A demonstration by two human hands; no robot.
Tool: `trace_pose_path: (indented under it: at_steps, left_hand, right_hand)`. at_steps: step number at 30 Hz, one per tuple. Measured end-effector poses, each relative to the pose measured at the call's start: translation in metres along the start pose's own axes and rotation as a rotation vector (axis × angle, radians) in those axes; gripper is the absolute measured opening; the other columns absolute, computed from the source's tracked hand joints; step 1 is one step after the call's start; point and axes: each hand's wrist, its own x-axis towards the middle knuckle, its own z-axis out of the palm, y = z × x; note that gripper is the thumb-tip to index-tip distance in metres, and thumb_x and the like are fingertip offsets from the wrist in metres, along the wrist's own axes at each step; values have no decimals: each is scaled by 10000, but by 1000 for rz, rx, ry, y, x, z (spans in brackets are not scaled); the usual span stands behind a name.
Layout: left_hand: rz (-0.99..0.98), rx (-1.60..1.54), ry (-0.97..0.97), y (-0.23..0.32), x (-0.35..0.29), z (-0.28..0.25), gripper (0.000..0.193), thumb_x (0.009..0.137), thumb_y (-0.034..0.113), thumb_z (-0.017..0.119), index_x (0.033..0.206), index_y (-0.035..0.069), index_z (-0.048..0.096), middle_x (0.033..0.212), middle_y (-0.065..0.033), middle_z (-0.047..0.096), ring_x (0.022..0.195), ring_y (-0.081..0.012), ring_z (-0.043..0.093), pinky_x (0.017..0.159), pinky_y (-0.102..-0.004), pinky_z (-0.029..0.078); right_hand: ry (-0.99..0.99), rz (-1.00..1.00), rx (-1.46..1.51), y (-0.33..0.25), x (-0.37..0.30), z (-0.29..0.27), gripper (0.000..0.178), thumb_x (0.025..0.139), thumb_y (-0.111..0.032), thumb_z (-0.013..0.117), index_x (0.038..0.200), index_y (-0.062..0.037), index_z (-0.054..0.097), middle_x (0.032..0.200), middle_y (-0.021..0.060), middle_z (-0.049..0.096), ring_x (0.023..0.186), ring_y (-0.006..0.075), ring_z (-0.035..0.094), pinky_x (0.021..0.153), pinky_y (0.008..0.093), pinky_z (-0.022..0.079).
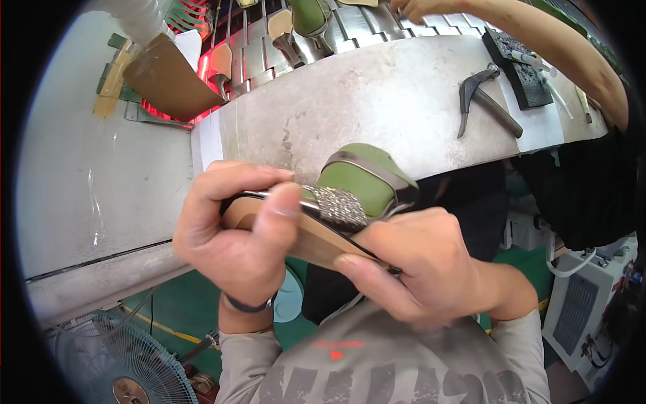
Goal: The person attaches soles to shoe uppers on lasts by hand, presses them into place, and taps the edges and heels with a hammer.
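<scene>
Both of my hands grip a sandal (340,205) on a green shoe last (367,176), tilted in front of my chest. A glittery silver band and a dark strap cross the last. The tan sole (313,242) with its thin black edge faces me. My left hand (239,232) is closed around one end of the sandal, thumb pressed on the edge near the glittery band. Closed on the other end, my right hand (420,262) has its thumb against the sole and its fingers partly hidden behind.
A hammer (496,111) lies on the worktable (404,87), beside a black block (521,74) with a syringe on it. Another person's arm (538,34) reaches over a metal conveyor (353,40) carrying shoe parts. A fan (124,357) stands lower left, a white machine (572,323) lower right.
</scene>
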Motion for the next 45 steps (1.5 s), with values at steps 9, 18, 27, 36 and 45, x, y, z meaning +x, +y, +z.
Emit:
trace_pose_path:
  at_steps: [9,18,27,36,45]
  left_hand:
    - [-91,-319,168,-95,-65,74,233,1020,78,698,1219,-16,621,1290,-202,677,1170,-245,657,1036,-359,504]
    - [-33,-212,-11,-87,-39,67,293,956,2,725,1246,-38,703,1301,-225,710,1205,-290,680,1031,-378,529]
    - [179,85,-79,-76,-23,70,321,874,-57,762,1188,9,764,1268,-178,738,1163,-326,707,1007,-399,558]
    - [373,230,-69,-82,-17,72,360,787,-71,811,1134,20,776,1193,-151,763,1068,-328,732,905,-396,599]
    - [416,235,-50,-74,-10,75,296,747,-72,815,1020,29,761,1126,-129,769,989,-300,734,846,-372,598]
  right_hand:
    - [-237,-3,-716,68,18,-35,190,824,-179,805,896,-51,684,1106,150,702,1056,312,665,920,457,507]
    - [-116,-188,-716,81,26,-42,249,768,-104,846,829,-4,626,1522,147,572,1400,394,520,1114,544,447]
    - [-46,-217,-731,88,26,-40,266,739,-127,856,830,-18,631,1450,119,640,1356,381,565,1114,563,441]
    - [-16,-215,-716,94,22,-38,252,744,-130,853,841,-29,644,1454,108,642,1343,368,578,1100,576,442]
    - [-7,-145,-716,82,22,-36,180,792,-109,831,874,-17,700,1441,113,650,1342,366,578,1100,576,438]
